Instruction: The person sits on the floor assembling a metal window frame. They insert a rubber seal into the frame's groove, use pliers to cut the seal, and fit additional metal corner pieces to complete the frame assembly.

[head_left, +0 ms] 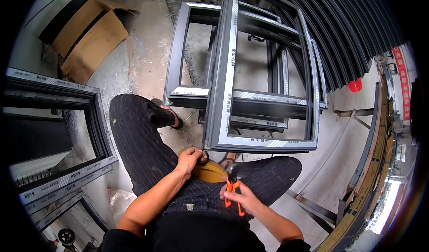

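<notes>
Head view, read from left to right with the grey window frame (263, 95) as the landmark: far to its left a flattened cardboard box (87, 37) lies on the concrete floor (147, 51), and below that one more dark frame (58, 136) leans at the edge of view. Just below the landmark frame's lower left corner, the left hand (190, 157) is pinched closed on a thin black strip or cord (206, 155) that meets that corner. Right of it, below the frame's bottom rail, the right hand (241, 197) is wrapped around the orange handles of a pair of pliers (232, 187), nose pointing up toward the corner; whether the nose is closed I cannot tell. To do this well, I judge the strip should be kept taut and the tool brought in square to the corner. Counted: two hands, one pliers, one box, and at least three stacked frames.
</notes>
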`<move>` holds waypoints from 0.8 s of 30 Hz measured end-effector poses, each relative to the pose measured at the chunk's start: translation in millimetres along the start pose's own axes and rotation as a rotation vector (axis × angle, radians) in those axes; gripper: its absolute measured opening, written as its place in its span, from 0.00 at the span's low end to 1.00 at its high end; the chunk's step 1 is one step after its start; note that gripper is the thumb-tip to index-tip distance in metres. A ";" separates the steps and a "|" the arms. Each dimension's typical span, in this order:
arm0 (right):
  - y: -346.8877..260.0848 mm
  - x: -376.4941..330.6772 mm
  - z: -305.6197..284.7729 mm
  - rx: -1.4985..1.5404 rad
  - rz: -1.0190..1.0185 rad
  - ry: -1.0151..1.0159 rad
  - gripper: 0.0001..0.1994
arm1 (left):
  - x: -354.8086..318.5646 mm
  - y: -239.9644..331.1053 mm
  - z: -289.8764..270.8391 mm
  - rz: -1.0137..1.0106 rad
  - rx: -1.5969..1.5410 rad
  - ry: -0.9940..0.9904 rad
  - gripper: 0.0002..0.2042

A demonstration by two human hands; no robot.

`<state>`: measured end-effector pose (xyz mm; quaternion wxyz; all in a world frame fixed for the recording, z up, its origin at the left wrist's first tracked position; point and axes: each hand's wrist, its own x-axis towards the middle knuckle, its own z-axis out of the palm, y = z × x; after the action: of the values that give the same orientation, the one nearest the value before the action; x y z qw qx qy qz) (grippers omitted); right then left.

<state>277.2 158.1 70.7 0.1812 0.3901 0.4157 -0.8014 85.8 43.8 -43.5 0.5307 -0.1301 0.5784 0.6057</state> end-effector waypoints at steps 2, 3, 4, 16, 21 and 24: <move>-10.7 27.9 -13.1 -0.575 -0.161 0.086 0.28 | 3.7 -6.7 -4.6 0.049 0.022 -0.015 0.08; -20.9 37.9 -12.8 -0.749 -0.240 0.103 0.29 | 6.1 -9.5 -6.1 0.072 0.036 -0.029 0.08; -26.6 48.7 -14.1 -0.923 -0.318 0.119 0.29 | 7.8 -11.6 -8.5 0.075 0.068 -0.019 0.08; -43.6 112.3 -32.9 -0.916 0.006 -0.084 0.30 | -2.3 2.7 -12.5 0.347 0.780 0.139 0.10; -42.4 120.1 -37.4 -0.951 -0.085 -0.095 0.25 | -3.8 10.4 -14.5 0.433 0.961 0.131 0.10; -45.9 119.5 -37.4 -0.928 -0.078 -0.105 0.24 | -5.3 13.1 -12.5 0.454 0.915 0.149 0.09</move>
<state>191.4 219.3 -11.0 0.3271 0.2108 0.7347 -0.5557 71.9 33.8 -35.7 0.3458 0.2015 0.8340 0.3798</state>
